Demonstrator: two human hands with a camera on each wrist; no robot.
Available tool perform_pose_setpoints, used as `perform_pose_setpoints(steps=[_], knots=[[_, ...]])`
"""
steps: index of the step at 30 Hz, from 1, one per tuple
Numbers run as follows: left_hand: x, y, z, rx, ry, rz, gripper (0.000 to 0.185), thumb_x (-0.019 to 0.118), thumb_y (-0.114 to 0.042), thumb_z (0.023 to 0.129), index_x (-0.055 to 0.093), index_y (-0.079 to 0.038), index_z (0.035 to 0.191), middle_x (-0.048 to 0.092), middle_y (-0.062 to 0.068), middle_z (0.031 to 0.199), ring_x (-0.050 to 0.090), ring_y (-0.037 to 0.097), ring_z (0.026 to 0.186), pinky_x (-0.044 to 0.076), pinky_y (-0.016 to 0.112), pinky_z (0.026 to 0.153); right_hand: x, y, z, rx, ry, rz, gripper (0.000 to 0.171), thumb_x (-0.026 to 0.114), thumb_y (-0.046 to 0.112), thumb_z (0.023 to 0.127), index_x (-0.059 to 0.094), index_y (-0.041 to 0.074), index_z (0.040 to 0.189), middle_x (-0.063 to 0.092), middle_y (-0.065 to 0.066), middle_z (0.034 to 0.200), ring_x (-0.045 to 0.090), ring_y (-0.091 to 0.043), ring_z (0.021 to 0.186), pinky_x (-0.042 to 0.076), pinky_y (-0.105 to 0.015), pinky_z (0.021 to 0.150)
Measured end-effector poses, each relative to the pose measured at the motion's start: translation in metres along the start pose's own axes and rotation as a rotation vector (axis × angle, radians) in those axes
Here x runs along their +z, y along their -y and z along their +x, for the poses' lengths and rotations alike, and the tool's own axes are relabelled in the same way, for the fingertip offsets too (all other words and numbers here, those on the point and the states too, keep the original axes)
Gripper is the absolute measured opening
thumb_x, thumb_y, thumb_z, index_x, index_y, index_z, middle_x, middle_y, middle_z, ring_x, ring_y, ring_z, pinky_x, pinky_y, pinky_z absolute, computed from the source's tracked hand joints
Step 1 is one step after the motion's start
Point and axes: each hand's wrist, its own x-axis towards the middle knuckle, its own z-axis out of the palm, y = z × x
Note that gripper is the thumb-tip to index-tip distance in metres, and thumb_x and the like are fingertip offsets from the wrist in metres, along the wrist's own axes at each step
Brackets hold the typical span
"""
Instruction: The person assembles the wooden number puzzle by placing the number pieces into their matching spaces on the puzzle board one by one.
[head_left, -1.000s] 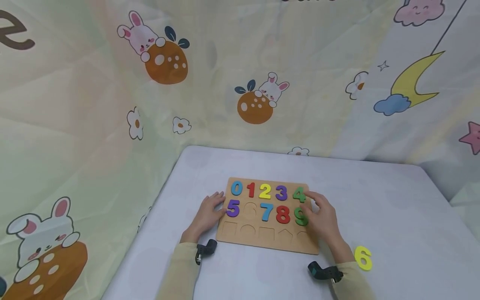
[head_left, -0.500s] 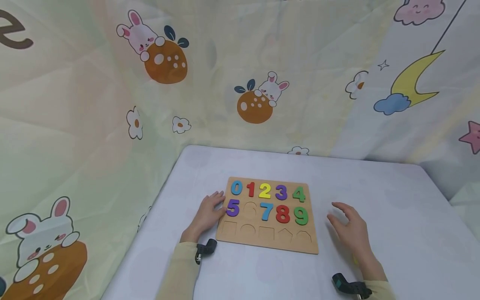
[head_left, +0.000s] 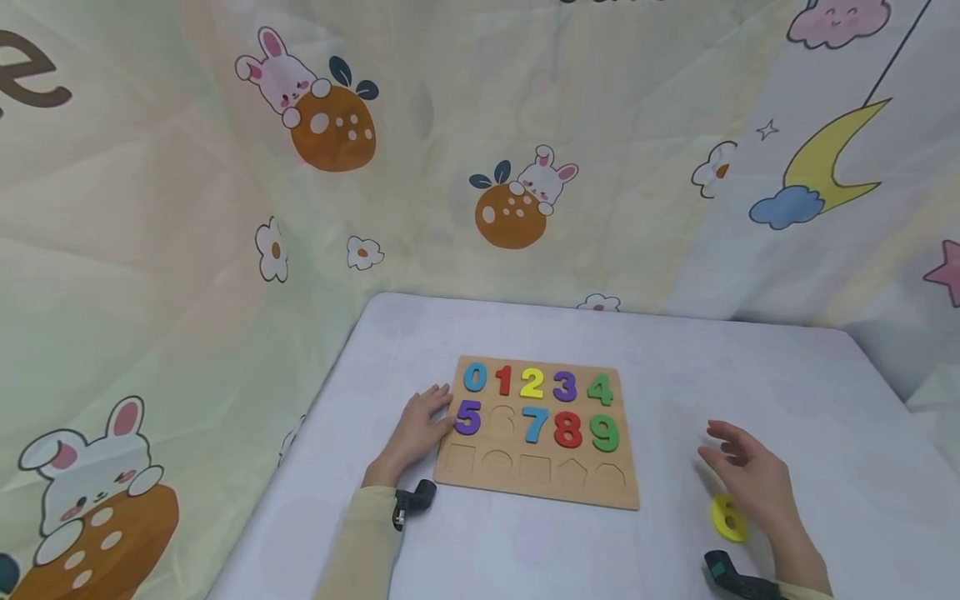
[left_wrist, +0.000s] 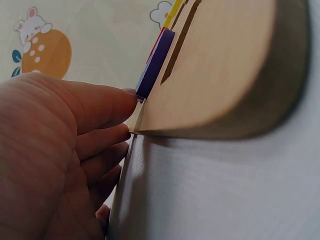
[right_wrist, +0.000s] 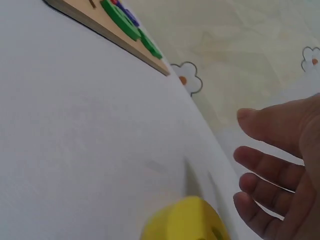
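- The right hand (head_left: pixel 753 483) has moved away from the flat wooden number board (head_left: pixel 536 492). Now it hangs with loose, straight fingers, holding nothing, just above the yellow number 6 piece (head_left: pixel 727 518).
- The yellow piece lies on the white table (head_left: pixel 525 325), well apart from the board.
- The 6 hole (head_left: pixel 500 419) beside the purple 5 piece (head_left: pixel 467 417) is still bare.
- The left hand (head_left: pixel 412 429) still rests flat against the board's left edge.

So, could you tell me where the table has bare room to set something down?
Bare cloth lies between the puzzle board and the table's far edge, and right of the board beyond the right hand. It is crowded near the yellow 6.
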Motion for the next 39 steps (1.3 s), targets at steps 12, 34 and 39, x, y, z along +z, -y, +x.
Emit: perform_pose_setpoints(steps=[12, 34, 39], knots=[[0.003, 0.0, -0.002, 0.019, 0.006, 0.009, 0.047, 0.06, -0.025, 0.086, 0.051, -0.008, 0.128, 0.042, 0.002, 0.139, 0.027, 0.02, 0.134, 0.009, 0.039, 0.113, -0.013, -0.031, -0.007, 0.097, 0.276, -0.077, 0.075, 0.068, 0.043, 0.077, 0.038, 0.007, 0.134, 0.053, -0.02, 0.12, 0.047, -0.037, 0.105, 0.045, -0.046, 0.083], [0.001, 0.0, 0.001, -0.002, -0.014, 0.011, 0.046, 0.062, -0.024, 0.085, 0.052, -0.01, 0.128, 0.042, 0.0, 0.138, 0.027, 0.018, 0.133, 0.009, 0.037, 0.113, -0.024, -0.031, -0.041, 0.052, 0.418, -0.04, 0.105, 0.076, 0.053, 0.058, 0.028, 0.006, 0.139, 0.033, -0.021, 0.138, 0.028, -0.044, 0.122, 0.029, -0.057, 0.099], [0.002, 0.0, 0.001, -0.01, -0.006, 0.002, 0.046, 0.061, -0.025, 0.085, 0.052, -0.01, 0.128, 0.042, 0.0, 0.139, 0.027, 0.017, 0.134, 0.008, 0.036, 0.113, -0.021, -0.035, -0.042, 0.039, 0.398, -0.047, 0.103, 0.076, 0.052, 0.059, 0.029, 0.006, 0.138, 0.034, -0.02, 0.136, 0.028, -0.044, 0.123, 0.027, -0.059, 0.1]])
